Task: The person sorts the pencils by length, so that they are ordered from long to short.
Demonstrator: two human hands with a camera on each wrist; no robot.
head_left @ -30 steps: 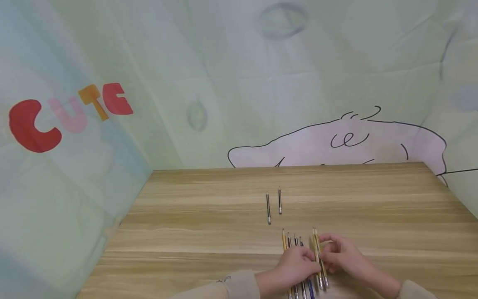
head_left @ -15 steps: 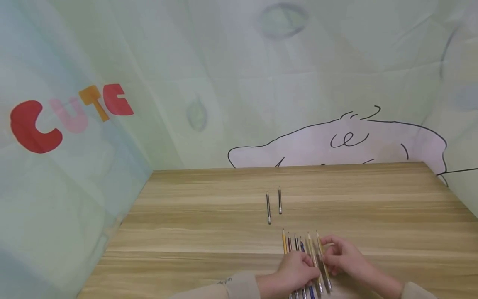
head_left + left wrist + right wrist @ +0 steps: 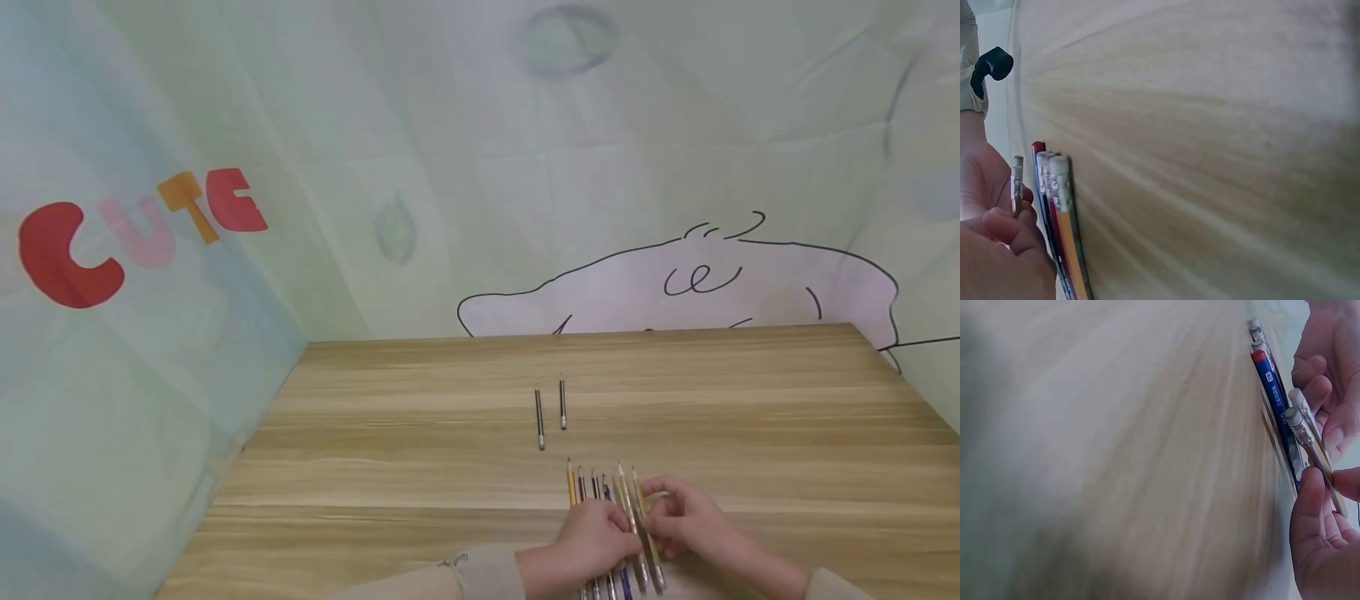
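In the head view, two light yellow pencils stand side by side between my hands, tips pointing away and silver-banded erasers towards me. My left hand (image 3: 588, 540) pinches the left yellow pencil (image 3: 625, 493) near its eraser end. Thumb and fingers of my right hand (image 3: 697, 521) pinch the right yellow pencil (image 3: 654, 557). The two erasers show close together in the right wrist view, on the front pencil (image 3: 1300, 428) and the one behind. Left of them lie an orange-yellow pencil (image 3: 572, 483), a dark red pencil (image 3: 581, 483), a black pencil (image 3: 596, 486) and a blue pencil (image 3: 1275, 394) with a red end, partly hidden by my left hand.
Farther back on the wooden table (image 3: 412, 417) lie two short black pencils, a left one (image 3: 539, 417) and a right one (image 3: 562, 402), with white erasers. A printed cloth (image 3: 450, 167) hangs behind the table and along its left side.
The two yellow pencils, close together a second ago, spread apart with the left one shifting left. Since then their tips have drawn slightly closer. The row and the black pencils stay put.
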